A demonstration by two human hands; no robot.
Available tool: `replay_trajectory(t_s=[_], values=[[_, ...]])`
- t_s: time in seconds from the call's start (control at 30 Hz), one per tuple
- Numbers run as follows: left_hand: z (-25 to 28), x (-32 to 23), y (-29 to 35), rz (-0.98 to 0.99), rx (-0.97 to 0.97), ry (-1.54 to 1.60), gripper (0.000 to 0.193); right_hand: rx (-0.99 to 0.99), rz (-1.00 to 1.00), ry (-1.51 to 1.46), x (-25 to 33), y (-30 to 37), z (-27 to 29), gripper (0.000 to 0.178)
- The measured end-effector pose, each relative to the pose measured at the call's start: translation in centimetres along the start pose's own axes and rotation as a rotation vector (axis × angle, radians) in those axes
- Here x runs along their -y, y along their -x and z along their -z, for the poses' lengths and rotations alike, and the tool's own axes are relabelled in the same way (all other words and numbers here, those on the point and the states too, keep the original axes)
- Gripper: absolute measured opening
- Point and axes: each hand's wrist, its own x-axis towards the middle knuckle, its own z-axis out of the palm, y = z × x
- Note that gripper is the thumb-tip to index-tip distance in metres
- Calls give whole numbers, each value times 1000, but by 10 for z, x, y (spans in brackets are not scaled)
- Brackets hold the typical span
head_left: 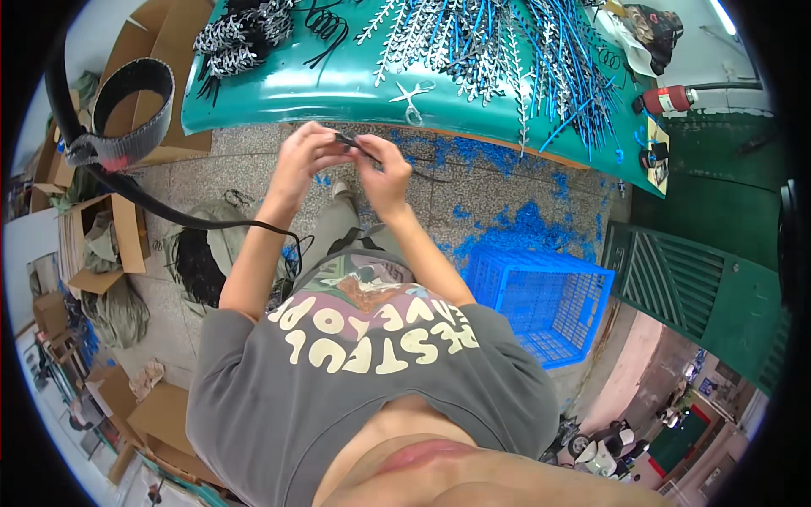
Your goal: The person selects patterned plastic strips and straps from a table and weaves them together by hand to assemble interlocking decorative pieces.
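In front of my body, just off the near edge of the green-topped table [312,93], both hands are raised close together. My left hand [302,162] is closed, its fingertips pinching one end of a thin black cord [365,152]. Gripped by my right hand [384,173] a short way along, the cord has a thin tail that sticks out to the right. Its exact kind is too small to tell. On the table just beyond my hands lies a pair of scissors [411,100] with the blades apart.
Black-and-white patterned cords [241,42] lie bundled at the table's left; blue and patterned strips [498,51] spread at right. A blue plastic crate [541,296] stands on the floor beside blue scraps [524,228]. Cardboard boxes [110,245] and a sack [198,253] are at left.
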Motion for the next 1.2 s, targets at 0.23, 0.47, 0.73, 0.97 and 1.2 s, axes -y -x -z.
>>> replay_trajectory(t_s=[0.23, 0.47, 0.73, 0.97, 1.2], values=[[-13, -19, -94, -28, 366, -491, 30, -126, -246, -34, 20, -15, 80, 6], [55, -29, -316, -482, 164, -1227, 33, -478, -300, 104, 3, -9, 132, 5], [89, 16, -492, -456, 24, -1676, 32, -793, -632, -171, 29, -27, 97, 38], [82, -45, -491, -1261, -57, -1558, 26, -756, -552, -398, 29, -33, 79, 20], [84, -134, -460, -985, 271, -856, 25, -608, -573, -281, 31, -35, 64, 14]])
